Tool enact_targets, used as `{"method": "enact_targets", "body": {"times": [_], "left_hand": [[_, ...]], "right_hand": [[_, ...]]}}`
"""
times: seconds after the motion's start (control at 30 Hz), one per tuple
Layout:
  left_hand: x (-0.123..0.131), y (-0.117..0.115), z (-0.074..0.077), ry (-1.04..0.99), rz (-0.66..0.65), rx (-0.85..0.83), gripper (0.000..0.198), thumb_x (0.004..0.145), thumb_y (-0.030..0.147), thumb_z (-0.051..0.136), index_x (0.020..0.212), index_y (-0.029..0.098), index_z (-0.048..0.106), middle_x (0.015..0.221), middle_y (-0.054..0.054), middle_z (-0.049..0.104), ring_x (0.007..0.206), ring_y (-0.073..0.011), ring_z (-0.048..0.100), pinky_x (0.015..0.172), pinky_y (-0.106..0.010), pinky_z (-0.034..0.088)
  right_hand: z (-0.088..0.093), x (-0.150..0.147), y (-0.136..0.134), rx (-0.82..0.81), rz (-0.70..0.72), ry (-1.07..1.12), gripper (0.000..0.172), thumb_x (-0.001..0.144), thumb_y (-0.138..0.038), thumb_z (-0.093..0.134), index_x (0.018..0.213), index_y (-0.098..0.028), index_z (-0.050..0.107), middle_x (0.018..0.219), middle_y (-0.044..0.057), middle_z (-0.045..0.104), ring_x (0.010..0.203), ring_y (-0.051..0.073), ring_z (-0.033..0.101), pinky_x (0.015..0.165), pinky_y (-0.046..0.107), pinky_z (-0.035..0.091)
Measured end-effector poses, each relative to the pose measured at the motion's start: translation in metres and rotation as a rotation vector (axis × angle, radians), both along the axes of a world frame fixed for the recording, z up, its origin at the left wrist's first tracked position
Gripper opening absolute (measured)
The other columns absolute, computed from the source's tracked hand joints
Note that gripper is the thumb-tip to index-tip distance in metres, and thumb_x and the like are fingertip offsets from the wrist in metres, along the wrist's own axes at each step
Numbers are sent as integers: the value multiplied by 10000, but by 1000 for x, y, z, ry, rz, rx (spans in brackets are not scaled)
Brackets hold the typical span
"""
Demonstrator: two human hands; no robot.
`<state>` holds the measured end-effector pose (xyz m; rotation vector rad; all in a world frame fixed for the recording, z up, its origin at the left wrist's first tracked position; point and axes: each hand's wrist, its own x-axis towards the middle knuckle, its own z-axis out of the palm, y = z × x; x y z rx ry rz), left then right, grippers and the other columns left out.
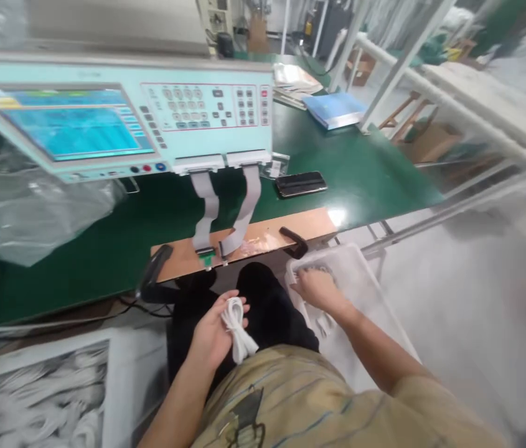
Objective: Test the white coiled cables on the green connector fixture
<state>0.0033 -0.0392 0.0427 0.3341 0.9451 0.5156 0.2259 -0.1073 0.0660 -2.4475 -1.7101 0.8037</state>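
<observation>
Evidently, from the head view, which looks down over the lap of the person sitting at the green bench [379, 186], the work at this moment is handling a white cable coil [240, 336]. It rests in the left hand [218, 326], palm upward, the fingers curled loosely round the bundle, its lower end hanging toward the striped shirt. The right hand [316, 287] is down inside the white tub [379, 292] at the person's right, bent over some pale pieces near the far corner; whether it grips one I cannot tell, for the fingertips are hidden. Another white bundle [324, 323] lies in that tub, just below the wrist. To do this well, I would say, the left hand should cradle the coil firmly enough that no loop slips out, yet without kinking the cord, while the right one feels for a single piece and lifts it clear of its neighbours (tangles would be the likely nuisance here). On the left, a crate [116, 373] is heaped with similar pale coils, so a loose end had better stay clear of its rim. Ahead, two ribbon cables [205, 214] run from the test instrument [206, 106] to the wooden board [267, 239] at the bench's front edge; lifting the forearms rather than sweeping them forward should spare those leads and the dark clamp [294, 241] nearest the right hand.
</observation>
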Motion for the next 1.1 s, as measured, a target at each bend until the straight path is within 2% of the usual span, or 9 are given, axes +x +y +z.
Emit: {"method": "enact_targets", "body": {"times": [0.17,0.27,0.33,0.43,0.67,0.77,0.87,0.97,1.1], "left_hand": [[9,5,-3,-39,127,-21,233,754,125,529,981,167,561,867,-71,658,804,-198,648,618,-285,519],[7,6,-4,-27,189,-20,213,769,146,542,981,161,553,856,-83,664,820,-213,653,585,-252,511],[4,5,-5,-11,238,-32,192,770,155,544,962,152,553,830,-90,670,815,-222,657,581,-251,511],[1,2,-8,-42,236,-62,174,752,165,572,923,139,564,800,-92,675,817,-228,655,674,-305,521],[-4,-8,-14,-44,100,-66,208,686,148,637,890,136,594,814,-60,657,757,-161,632,701,-253,493],[-5,-14,-11,3,13,22,223,716,193,611,930,135,592,833,-57,633,764,-149,612,699,-239,476],[-15,-23,-6,236,12,317,253,794,293,523,996,149,575,902,-61,604,831,-163,588,745,-272,463],[-34,-28,3,521,74,893,240,802,301,524,1014,192,558,1037,-66,562,976,-187,533,866,-339,419],[-50,-19,20,540,-262,1513,183,718,206,640,899,219,613,980,-54,595,976,-204,504,875,-365,403]], "right_hand": [[-7,-34,0,304,311,402,134,832,-219,481,925,-198,575,822,33,601,746,144,571,686,242,422],[-10,-58,1,401,424,575,266,785,-107,477,1029,-201,527,886,32,571,741,130,555,680,241,441],[-10,-67,3,444,494,574,375,770,-99,502,1127,-208,483,988,56,553,832,146,555,725,263,456],[-11,-75,9,597,614,505,317,810,-136,506,1117,-215,515,1033,74,564,940,168,538,808,299,452],[-9,-88,19,710,979,316,177,860,-191,466,994,-170,580,861,70,617,825,179,549,758,315,457],[-8,-88,23,757,1002,388,157,867,-183,442,959,-174,569,841,68,613,823,174,552,743,303,456],[-13,-88,27,745,830,507,132,869,-189,426,939,-176,538,860,78,606,809,168,548,729,295,452],[-20,-88,30,649,630,562,97,867,-202,421,890,-180,512,769,57,577,692,153,518,639,271,433],[-27,-91,35,605,459,629,109,863,-232,430,816,-185,517,685,16,534,605,129,477,575,242,392]]}}
